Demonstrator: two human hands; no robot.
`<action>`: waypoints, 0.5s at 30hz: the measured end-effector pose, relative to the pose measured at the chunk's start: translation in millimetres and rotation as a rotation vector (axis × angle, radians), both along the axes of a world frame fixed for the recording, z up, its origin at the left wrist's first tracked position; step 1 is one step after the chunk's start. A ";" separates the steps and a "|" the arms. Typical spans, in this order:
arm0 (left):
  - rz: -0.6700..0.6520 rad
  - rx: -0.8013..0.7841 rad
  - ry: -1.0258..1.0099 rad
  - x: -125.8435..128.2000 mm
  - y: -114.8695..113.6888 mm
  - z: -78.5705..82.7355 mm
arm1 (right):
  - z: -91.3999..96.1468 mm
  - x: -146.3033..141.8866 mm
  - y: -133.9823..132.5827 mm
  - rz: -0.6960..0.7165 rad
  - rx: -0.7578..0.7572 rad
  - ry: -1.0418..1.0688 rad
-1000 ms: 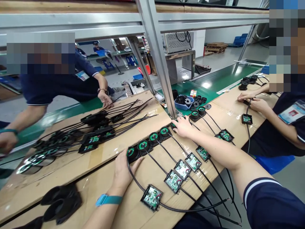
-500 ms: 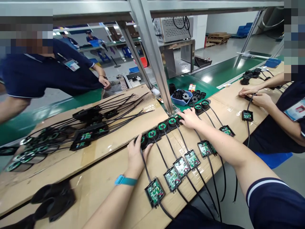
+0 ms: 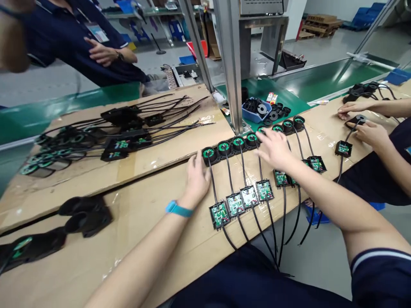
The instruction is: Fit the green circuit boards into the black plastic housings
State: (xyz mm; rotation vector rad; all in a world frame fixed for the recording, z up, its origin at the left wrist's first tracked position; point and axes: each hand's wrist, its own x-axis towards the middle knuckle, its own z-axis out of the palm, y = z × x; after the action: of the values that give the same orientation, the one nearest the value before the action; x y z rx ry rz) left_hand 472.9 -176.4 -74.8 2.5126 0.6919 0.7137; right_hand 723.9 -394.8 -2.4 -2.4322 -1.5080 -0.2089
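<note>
A row of round black housings point(image 3: 224, 148) with green ring-shaped circuit boards lies along the cardboard edge. My left hand point(image 3: 197, 179), with a teal wristband, rests against the left end housing point(image 3: 208, 155), its fingers stretched along the side. Over the row's right part, my right hand point(image 3: 274, 147) has its fingers spread and hides some housings. Black cables run from the housings to open black boxes with green circuit boards, such as the leftmost box point(image 3: 220, 214). More cables hang from the boxes over the table's front edge.
Cabled black parts point(image 3: 123, 143) lie on the raised cardboard point(image 3: 167, 158) at left. Other black housings point(image 3: 85, 216) sit nearer. A metal post point(image 3: 229, 64) rises behind the row, beside a blue bin point(image 3: 255, 112) of black rings. Co-workers' hands point(image 3: 369, 128) work at right; another person stands opposite.
The view has shifted, tilting lower. The boxes on the right sit closer together. My left hand has slipped from around the end housing to its side; my right hand's fingers are more spread.
</note>
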 end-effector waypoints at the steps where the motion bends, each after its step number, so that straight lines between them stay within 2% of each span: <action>1: -0.018 -0.013 0.010 -22.7 -7.9 2.5 | 0.9 -27.9 -15.0 0.096 -0.032 0.017; 4: -0.121 -0.040 0.095 -87.3 -47.1 6.1 | -9.7 -99.5 -51.3 0.344 -0.172 0.061; 6: -0.264 -0.041 0.178 -109.5 -82.3 5.1 | -24.0 -123.2 -66.5 0.405 -0.227 0.068; 7: -0.314 -0.031 0.201 -111.4 -100.7 4.0 | -31.3 -126.7 -72.9 0.401 -0.231 0.060; 9: -0.313 0.008 0.192 -98.4 -134.0 2.2 | -43.5 -120.2 -84.7 0.364 -0.195 0.021; 11: -0.230 0.002 0.186 -72.4 -156.3 3.1 | -51.1 -102.8 -93.2 0.353 -0.108 -0.032; 13: -0.178 0.014 0.196 -48.1 -166.2 9.3 | -53.9 -85.9 -92.9 0.412 0.001 -0.059; 15: -0.104 0.063 0.185 -37.7 -167.9 21.4 | -51.5 -82.5 -81.2 0.442 0.108 -0.041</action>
State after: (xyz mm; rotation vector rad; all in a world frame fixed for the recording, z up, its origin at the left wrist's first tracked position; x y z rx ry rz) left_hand 435.2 -344.3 -53.4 2.6741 0.6028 0.4777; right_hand 641.4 -476.0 -53.9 -1.9612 -1.9475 -0.2408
